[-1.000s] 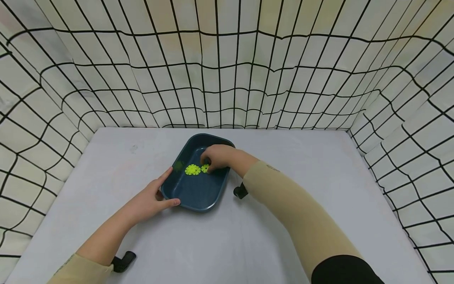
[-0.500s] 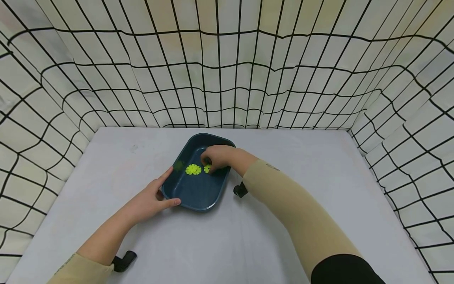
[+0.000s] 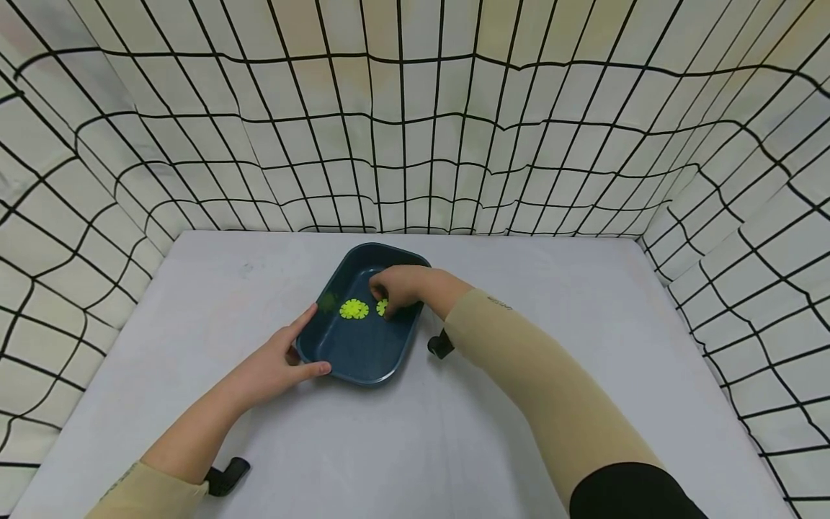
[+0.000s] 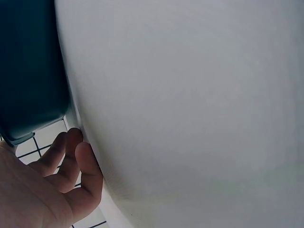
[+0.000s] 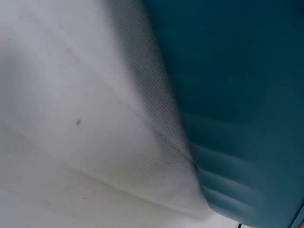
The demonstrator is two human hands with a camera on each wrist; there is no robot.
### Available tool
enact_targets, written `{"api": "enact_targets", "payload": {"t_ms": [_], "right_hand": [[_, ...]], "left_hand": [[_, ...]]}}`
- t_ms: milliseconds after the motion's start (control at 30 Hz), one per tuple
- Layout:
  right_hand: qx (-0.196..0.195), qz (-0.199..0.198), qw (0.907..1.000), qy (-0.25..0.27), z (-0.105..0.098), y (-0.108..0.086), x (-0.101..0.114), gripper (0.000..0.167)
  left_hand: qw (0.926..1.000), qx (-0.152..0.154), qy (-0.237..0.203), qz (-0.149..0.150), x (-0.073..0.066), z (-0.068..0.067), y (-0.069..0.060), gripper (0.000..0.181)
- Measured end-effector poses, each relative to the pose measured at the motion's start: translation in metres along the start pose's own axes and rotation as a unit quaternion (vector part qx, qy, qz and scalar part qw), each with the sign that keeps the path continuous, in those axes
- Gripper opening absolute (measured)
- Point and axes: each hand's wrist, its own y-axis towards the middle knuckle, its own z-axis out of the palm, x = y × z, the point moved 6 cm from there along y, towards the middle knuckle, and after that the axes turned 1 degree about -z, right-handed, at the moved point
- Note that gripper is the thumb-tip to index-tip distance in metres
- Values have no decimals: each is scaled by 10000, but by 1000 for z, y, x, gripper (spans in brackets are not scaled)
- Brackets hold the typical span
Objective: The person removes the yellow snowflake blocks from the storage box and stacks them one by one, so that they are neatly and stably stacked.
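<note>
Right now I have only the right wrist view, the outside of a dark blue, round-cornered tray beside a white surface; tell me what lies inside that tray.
Observer: A cluster of small, scalloped, yellow-green pieces lies near the middle of the dark blue, round-cornered tray.
Operator: Report on its left side.
Observer: The left hand grips the near left corner, its thumb on the near rim.
Operator: Now give me the right hand.
Observer: It reaches over the tray's right side, its fingers at a separate yellow-green piece; whether they pinch it, I cannot tell.
</note>
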Motion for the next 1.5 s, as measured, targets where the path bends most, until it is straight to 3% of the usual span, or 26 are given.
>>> {"api": "enact_targets", "payload": {"t_ms": [367,633,833,1167,1500], "right_hand": [[-135,-216,9996,152,-1,-2,1,25],[-205,-375,9975,567,-3,-5,-1,19],[-259,-646,9919,1065,-8,-8,1,23],[-460,-658,9866,1422,-19,-13,-5,25],[-915,-786,9746,1884,-40,-34,-16,28]], "left_hand": [[10000,-11,52,-9,1,0,0,107],[10000,-42,80,-7,-1,0,1,107],[10000,4,31,-46,-1,0,0,107],[10000,25,-2,-11,0,-1,0,107],[10000,10,3,-33,1,-1,1,110]]}}
